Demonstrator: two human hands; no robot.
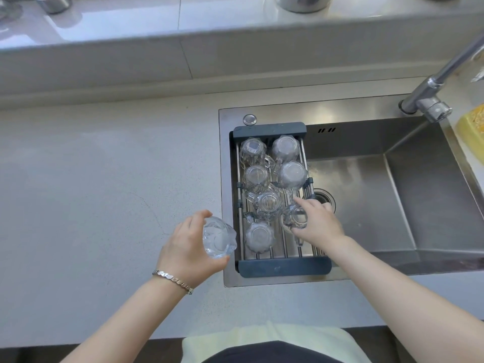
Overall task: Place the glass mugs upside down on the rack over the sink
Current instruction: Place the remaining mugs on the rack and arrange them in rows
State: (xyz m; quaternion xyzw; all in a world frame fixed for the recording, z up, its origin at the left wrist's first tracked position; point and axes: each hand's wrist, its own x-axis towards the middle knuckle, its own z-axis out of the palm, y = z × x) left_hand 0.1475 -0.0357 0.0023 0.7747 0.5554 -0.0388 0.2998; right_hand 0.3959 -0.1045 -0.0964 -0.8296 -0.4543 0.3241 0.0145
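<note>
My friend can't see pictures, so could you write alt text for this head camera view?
Seen from above, a person's right hand sets a glass mug on a rack over a steel sink, beside six upside-down mugs. The left hand holds another mug above the grey counter.

You see clear, colourless glass mugs (285,148) on a rack (284,267) with dark blue-grey end bars and silver rods. Around the rack the sink (419,205) is brushed steel grey; left of it, the counter (104,179) is pale speckled grey.
</note>
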